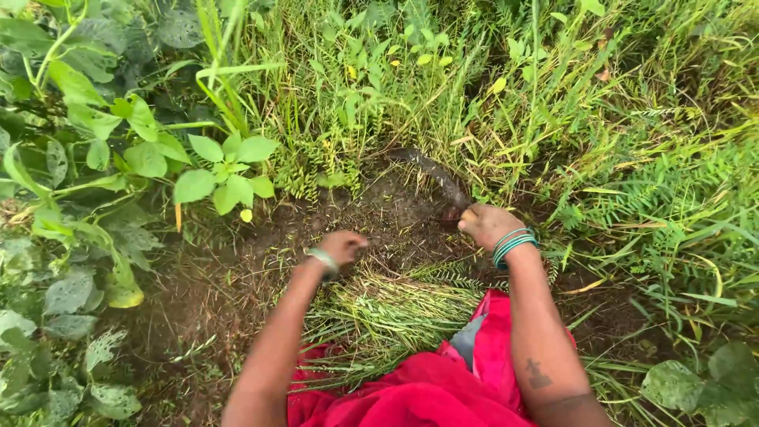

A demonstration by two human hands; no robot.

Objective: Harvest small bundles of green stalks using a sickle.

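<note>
The right hand [484, 224] grips a sickle [433, 175]; the left hand [341, 247] is closed on cut grass [379, 312]. A soil patch [371, 209] is cleared, but dense standing grass [443, 87] remains.

Both bare arms reached forward and down from the bottom of the view. The left hand [341, 246] was curled into a loose fist, knuckles up, with a pale bangle at its wrist. The right hand [486, 224] was closed in a tight fist, set a little further forward than the left, with several teal bangles round its wrist. The right forearm bore a small dark mark. The hands were apart.
</note>
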